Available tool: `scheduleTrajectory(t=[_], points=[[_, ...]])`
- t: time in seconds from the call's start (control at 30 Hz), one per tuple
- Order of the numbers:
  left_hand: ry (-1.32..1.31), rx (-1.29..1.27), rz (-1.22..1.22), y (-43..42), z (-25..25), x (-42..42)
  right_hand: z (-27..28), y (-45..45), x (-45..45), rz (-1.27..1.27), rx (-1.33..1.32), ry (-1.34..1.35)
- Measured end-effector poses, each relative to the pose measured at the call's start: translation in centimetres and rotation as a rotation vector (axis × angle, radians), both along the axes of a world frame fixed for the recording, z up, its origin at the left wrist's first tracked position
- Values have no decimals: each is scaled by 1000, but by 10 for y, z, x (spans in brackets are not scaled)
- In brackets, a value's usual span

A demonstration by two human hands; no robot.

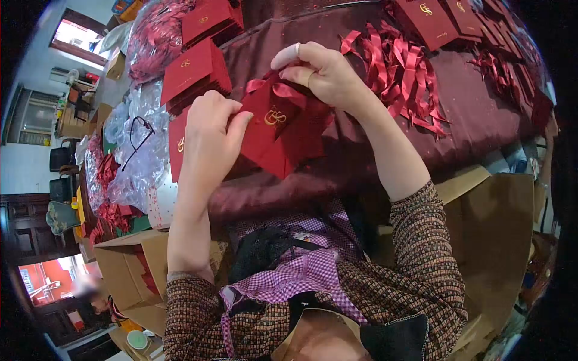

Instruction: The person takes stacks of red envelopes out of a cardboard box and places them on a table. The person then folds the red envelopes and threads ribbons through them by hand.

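Note:
A small red gift bag (286, 135) with a gold emblem is tilted between my hands above the cloth-covered table. My left hand (211, 129) is closed, thumb and forefinger pinching at the bag's left upper edge. At the bag's top, my right hand (325, 75) pinches a shiny red ribbon (288, 94); its fingertips partly hide the grip. White tape covers one right fingertip, and a yellowish band circles another finger. Just left of the bag sits a stack of matching red pieces (195, 75), also marked in gold.
Loose red ribbons (400, 78) lie in a heap to the right. More red stacks (427, 23) stand at the far right. Clear plastic bags (141, 132) crowd the left side. Open cardboard boxes (123, 271) flank my lap, below the table edge.

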State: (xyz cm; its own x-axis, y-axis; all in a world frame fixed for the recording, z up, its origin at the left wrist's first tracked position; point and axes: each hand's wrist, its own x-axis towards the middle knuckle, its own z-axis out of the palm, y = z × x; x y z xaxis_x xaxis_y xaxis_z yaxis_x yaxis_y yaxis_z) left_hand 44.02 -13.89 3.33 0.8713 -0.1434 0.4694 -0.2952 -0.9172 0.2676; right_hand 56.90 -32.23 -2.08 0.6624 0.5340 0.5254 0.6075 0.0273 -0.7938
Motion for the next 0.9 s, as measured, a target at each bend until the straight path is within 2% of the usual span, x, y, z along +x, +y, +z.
scheduleTrajectory(t=[0.07,0.1,0.17,0.2,0.27,0.3,0.37,0.4,0.47,0.5,0.57,0.6,0.67,0.7,0.77,0.83,0.87,0.9], points=[[166,-189,89,11,-3,4,6,-2,1,95,127,184],[196,-290,134,19,-5,5,13,-9,1,103,88,299],[227,-435,183,32,-6,5,6,-20,15,84,-66,123],[225,-434,184,36,-6,5,-1,-20,19,66,-114,100],[310,-687,200,45,-4,3,5,-23,17,140,-331,150],[316,-615,152,54,-5,2,-1,-21,18,116,-394,103],[306,-633,155,56,-5,1,-12,-14,19,130,-452,102],[296,-656,154,56,-5,0,-29,-10,27,114,-375,-28],[293,-606,190,61,-7,0,-21,-11,29,98,-370,180],[293,-554,224,64,-8,-1,-21,-13,31,69,-284,165],[263,-606,226,64,-13,-2,-8,-16,30,85,-133,252],[240,-654,215,65,-16,-1,5,-20,19,114,41,428],[248,-628,232,73,-24,2,28,-31,5,220,212,712],[237,-615,230,73,-27,3,19,-38,14,328,323,778],[233,-657,229,68,-27,2,6,-37,23,806,716,752],[238,-644,287,62,-24,7,6,-39,23,839,839,775],[324,-597,323,59,-18,6,12,-39,19,841,883,759],[328,-595,322,59,-19,7,16,-41,17,747,925,781]])
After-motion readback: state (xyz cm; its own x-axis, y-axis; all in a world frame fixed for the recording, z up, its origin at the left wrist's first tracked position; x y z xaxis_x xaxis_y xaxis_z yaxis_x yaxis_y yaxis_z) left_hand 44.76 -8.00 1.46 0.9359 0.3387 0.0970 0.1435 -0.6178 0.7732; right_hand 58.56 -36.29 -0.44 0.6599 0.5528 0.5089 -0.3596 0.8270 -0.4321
